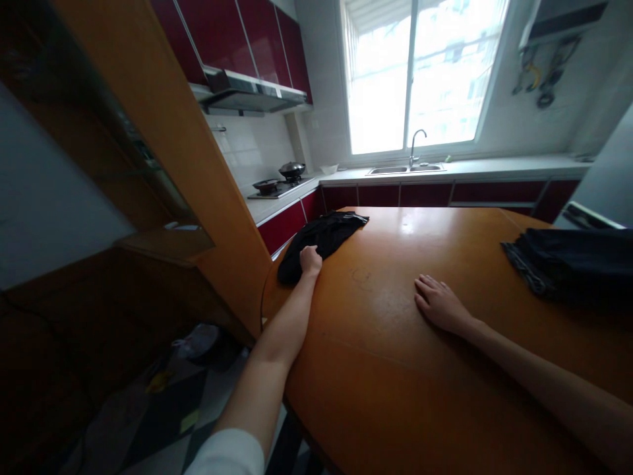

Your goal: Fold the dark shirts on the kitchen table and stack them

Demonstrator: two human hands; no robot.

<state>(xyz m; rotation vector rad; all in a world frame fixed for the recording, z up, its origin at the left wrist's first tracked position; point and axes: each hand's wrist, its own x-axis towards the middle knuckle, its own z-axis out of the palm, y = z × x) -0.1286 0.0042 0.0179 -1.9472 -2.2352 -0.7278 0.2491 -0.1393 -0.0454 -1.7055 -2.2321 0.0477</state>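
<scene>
1. Left hand (311, 259) is curled into a loose fist on the near edge of a black garment (329, 234), its fingers appearing to close on a bit of the cloth; how much they hold cannot be told.
2. Right hand (440, 303) rests palm down on the varnished wooden surface (395, 369), fingers extended and slightly spread, holding nothing.
3. The garment lies crumpled at the far left of the surface, along its curved rim, with pale stripes showing at its far right end. Whether any of it hangs over the rim cannot be told.
4. It looks light, soft and limp, not fragile, and should slide readily over the glossy wood. Cloth this slack would likely bunch under a single grip; the near edge and the striped end seem the best places to take hold, one hand at each.
5. On the left, a wooden post (217, 158) stands close beside the rim, so room for the elbow looks tight there.
6. Toward the right, a broad stretch of smooth wood runs to a stack of dark folded clothes (578, 264) near the right side, giving the widest span for spreading cloth.
</scene>
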